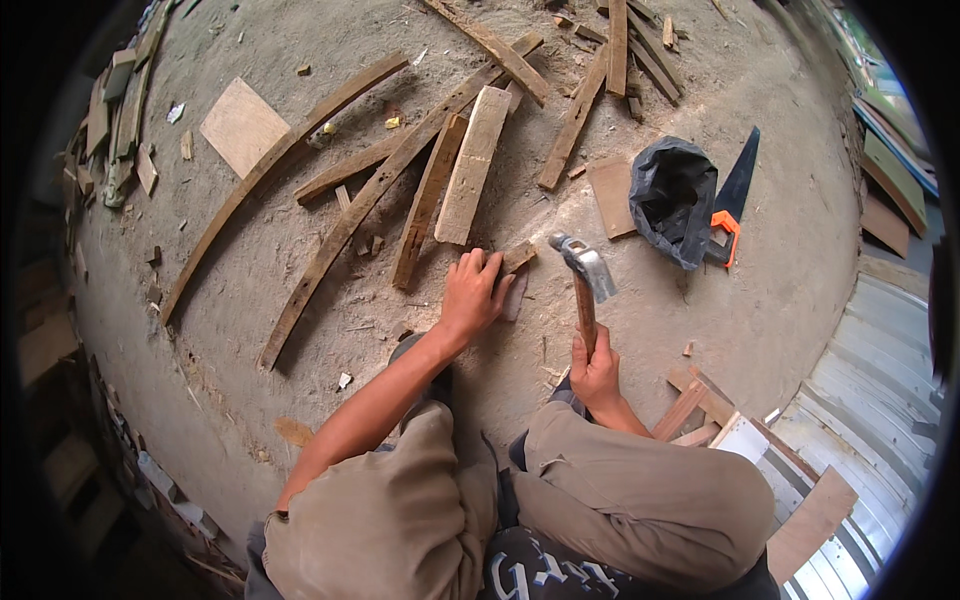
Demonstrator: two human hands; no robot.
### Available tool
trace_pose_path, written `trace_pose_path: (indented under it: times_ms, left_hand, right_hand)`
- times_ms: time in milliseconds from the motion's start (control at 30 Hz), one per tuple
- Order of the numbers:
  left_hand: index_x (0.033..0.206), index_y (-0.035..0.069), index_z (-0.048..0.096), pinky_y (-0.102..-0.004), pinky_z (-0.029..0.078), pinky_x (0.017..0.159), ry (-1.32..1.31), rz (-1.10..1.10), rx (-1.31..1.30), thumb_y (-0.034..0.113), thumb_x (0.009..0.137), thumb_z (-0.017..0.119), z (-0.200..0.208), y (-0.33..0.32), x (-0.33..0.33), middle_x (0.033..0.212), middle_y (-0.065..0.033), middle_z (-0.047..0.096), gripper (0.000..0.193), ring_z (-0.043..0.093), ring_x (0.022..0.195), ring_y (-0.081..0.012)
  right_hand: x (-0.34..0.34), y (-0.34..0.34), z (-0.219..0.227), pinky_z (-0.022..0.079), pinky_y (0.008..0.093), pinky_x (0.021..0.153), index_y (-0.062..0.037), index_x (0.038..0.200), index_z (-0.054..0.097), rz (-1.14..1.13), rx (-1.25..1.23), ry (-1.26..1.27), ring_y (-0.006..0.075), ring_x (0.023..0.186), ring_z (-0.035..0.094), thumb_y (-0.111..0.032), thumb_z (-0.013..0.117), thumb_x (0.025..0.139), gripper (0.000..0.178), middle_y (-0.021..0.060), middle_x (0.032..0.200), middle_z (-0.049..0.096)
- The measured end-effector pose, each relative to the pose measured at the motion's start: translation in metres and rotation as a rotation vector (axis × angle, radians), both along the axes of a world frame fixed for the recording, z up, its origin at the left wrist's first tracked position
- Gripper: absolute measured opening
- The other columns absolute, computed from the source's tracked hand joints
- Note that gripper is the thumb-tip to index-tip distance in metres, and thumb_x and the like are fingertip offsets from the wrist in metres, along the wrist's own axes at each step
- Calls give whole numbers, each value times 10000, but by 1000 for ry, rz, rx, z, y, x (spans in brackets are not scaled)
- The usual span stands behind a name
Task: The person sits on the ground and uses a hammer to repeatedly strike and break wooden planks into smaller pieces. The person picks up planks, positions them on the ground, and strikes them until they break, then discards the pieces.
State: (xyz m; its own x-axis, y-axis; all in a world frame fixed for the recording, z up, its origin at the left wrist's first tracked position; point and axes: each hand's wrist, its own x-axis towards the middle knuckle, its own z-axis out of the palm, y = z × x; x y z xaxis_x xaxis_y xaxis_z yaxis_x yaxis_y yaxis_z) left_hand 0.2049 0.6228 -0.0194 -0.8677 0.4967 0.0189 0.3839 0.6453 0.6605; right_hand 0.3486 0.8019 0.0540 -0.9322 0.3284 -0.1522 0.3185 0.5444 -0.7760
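My right hand (597, 378) is wrapped round the wooden handle of a claw hammer (586, 268), whose metal head is raised off the ground, a little right of my left hand. My left hand (470, 298) is closed on a short wood block (518, 257), holding it low at the ground in front of my knees. The fingers hide part of the block. Just beyond that hand lies a thick pale wood beam (473, 165), with a darker narrow wood strip (430, 200) beside it.
Long wood strips (285, 170) lie scattered ahead and to the left, near a square plywood piece (243, 128). On the right stands an open black plastic bag (674, 200), beside a handsaw (738, 185) with an orange-and-black handle. Corrugated metal sheeting (860, 400) and wood offcuts (690, 405) are at the right.
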Motion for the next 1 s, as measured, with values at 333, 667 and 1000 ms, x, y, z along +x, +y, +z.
trace_pose_path:
  times_ms: [333,667,1000]
  left_hand:
    - [1144,-1,623,-405,411,750,28,32,33,220,865,705,0,2,2,919,-128,514,365,521,878,-294]
    - [1124,-3,624,-403,441,745,81,146,18,238,863,702,-6,2,-3,924,-137,547,364,557,878,-308]
    - [1160,-12,633,-401,471,743,25,140,124,169,853,710,30,-6,-8,868,-141,544,364,571,815,-308]
  right_hand:
    - [4,5,-10,477,454,552,-41,1167,513,67,43,-234,405,658,667,-218,534,995,248,209,704,620]
    - [-22,2,3,467,410,551,-19,1173,525,15,-67,-134,360,628,657,-226,532,1001,269,192,684,591]
    - [-23,2,2,460,379,541,-16,1109,543,-18,-89,-106,264,579,642,-255,543,999,263,142,646,581]
